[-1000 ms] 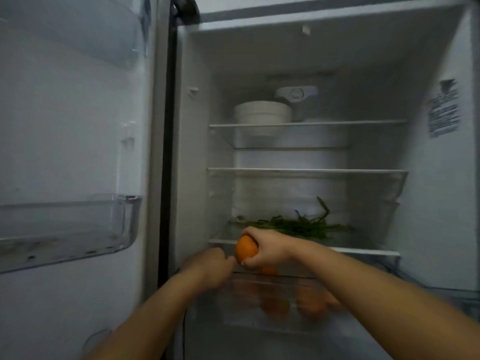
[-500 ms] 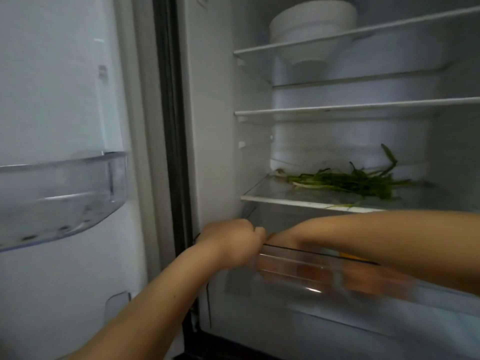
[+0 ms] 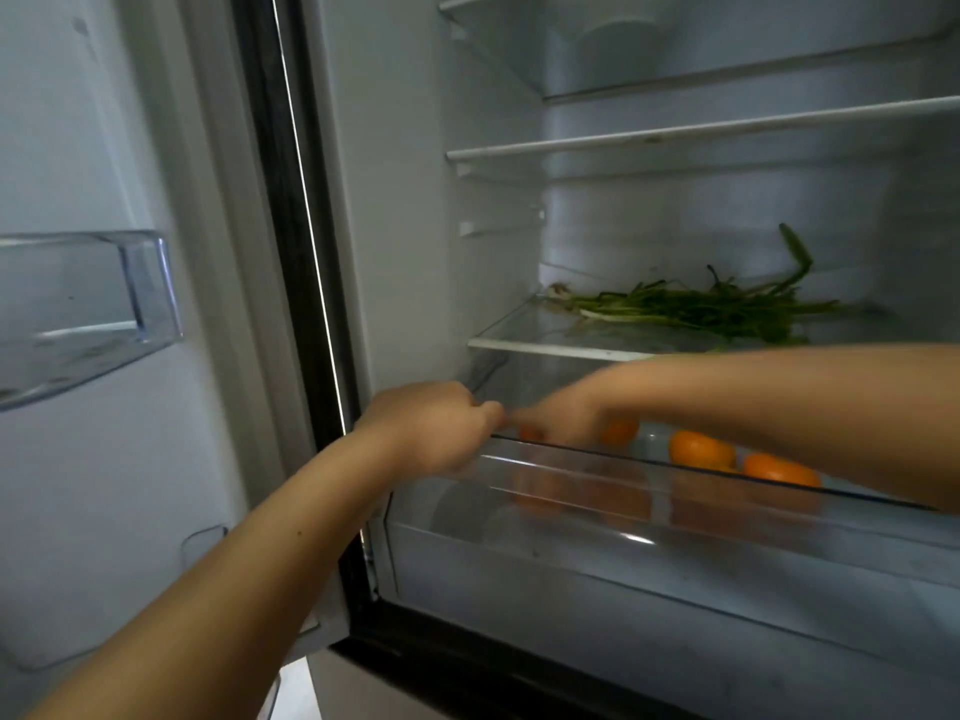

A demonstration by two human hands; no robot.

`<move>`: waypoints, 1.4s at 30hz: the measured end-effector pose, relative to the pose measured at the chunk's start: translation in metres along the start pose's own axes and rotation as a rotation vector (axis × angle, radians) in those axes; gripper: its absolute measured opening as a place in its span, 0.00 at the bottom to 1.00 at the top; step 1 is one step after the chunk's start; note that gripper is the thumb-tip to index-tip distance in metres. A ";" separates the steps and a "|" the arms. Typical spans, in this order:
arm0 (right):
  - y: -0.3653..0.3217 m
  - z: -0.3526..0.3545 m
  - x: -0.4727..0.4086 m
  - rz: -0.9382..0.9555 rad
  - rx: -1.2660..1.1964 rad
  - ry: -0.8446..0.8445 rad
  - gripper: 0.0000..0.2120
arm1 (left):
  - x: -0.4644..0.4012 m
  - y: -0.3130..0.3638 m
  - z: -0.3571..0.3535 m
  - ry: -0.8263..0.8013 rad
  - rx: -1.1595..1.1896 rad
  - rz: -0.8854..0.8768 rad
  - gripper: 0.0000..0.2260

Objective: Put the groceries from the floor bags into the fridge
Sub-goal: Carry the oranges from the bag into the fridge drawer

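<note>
Gripping the front rim of the clear crisper drawer [image 3: 597,491] near its left corner, our left hand [image 3: 431,426] has its fingers curled over the edge. Our right hand [image 3: 558,418] reaches down into the drawer just beside it, close enough that the two hands nearly touch; it is blurred, and we cannot tell whether its fingers are spread or closed round anything. An orange [image 3: 619,431] shows just past that hand, and we cannot say whether the hand touches it. Two more oranges [image 3: 701,449] sit side by side toward the right end of the drawer, under our right forearm, and more orange shapes show dimly through the drawer's front wall. Above the drawer, along the back of the lowest glass shelf [image 3: 550,348], lies a bunch of green stalks [image 3: 701,309], roots to the left. Two further shelves stand above it, and something pale and round is blurred on the top one. To the left, the open fridge door [image 3: 78,122] carries a clear door bin [image 3: 150,283] at its inner edge.
</note>
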State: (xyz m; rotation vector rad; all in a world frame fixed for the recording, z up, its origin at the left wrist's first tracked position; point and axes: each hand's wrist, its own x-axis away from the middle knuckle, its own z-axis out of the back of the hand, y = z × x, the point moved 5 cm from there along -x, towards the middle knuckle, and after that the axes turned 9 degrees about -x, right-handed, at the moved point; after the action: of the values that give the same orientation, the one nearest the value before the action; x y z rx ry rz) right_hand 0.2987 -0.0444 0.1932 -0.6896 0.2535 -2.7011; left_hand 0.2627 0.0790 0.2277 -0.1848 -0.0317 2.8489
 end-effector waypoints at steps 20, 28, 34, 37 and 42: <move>0.031 -0.074 0.219 -0.371 0.307 1.418 0.23 | 0.047 0.041 0.008 0.681 0.099 -0.315 0.22; 0.067 -0.047 0.195 -0.390 0.348 1.527 0.22 | -0.010 0.058 0.002 0.567 0.078 -0.285 0.19; 0.109 -0.020 0.166 -0.479 0.168 1.310 0.28 | -0.079 0.069 -0.009 0.372 -0.003 -0.433 0.24; 0.132 -0.007 0.147 -0.493 0.153 1.149 0.25 | -0.104 0.076 -0.017 0.314 -0.032 -0.421 0.24; 0.162 0.005 0.123 -0.524 0.097 0.945 0.24 | -0.133 0.087 -0.028 0.231 -0.037 -0.428 0.22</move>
State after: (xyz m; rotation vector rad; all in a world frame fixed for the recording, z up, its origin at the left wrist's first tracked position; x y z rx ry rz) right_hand 0.2454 -0.2395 0.2096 0.6992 0.1658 -3.3049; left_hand 0.3686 -0.0416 0.2132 -0.4549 -0.0675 2.3868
